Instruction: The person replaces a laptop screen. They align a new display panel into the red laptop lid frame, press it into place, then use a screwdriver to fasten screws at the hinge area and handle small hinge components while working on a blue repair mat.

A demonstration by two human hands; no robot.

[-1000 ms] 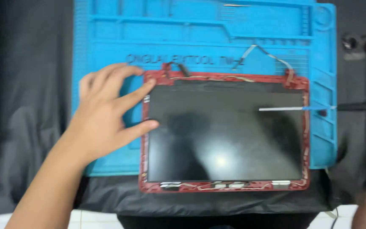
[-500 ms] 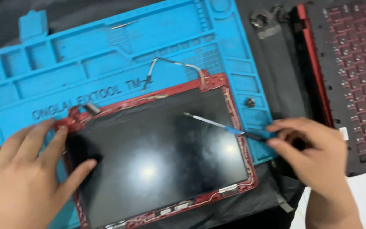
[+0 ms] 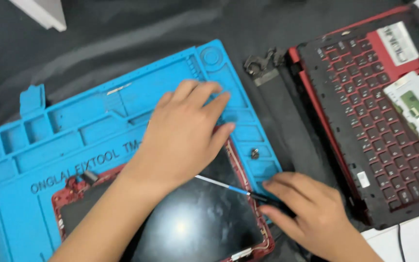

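- Nearest to us, our right hand [image 3: 311, 213] sits at the lower right, its grip closed around the dark handle of a thin screwdriver [image 3: 233, 189], whose shaft slants up and left over the glass.
- The screwdriver's tip ends just under our left hand, above the upper right part of the screen panel [image 3: 195, 228]; we cannot tell whether the tip touches anything.
- The screen panel lies flat and face up, dark and glossy with a bright glare spot, inside a red frame [image 3: 59, 204] that shows at its left and lower right edges.
- Our left hand [image 3: 185, 136] comes in from the lower left on a bare forearm and rests palm down over the panel's upper right corner, fingers spread and released, holding nothing, the fingertips reaching onto the mat.
- The panel rests on a blue repair mat [image 3: 49, 145] with moulded compartments along its far edge; the mat lies askew on a black cloth [image 3: 122, 34] that covers the surface.
- A small screw [image 3: 255, 154] sits in one of the mat's right-hand compartments, just beside our left fingertips.
- Past the mat's right edge lies a dark metal hinge bracket [image 3: 260, 65] on the cloth.
- Farthest right is a laptop base [image 3: 379, 121], red-edged with a black keyboard, and a white-framed green circuit board [image 3: 415, 109] lies on it.
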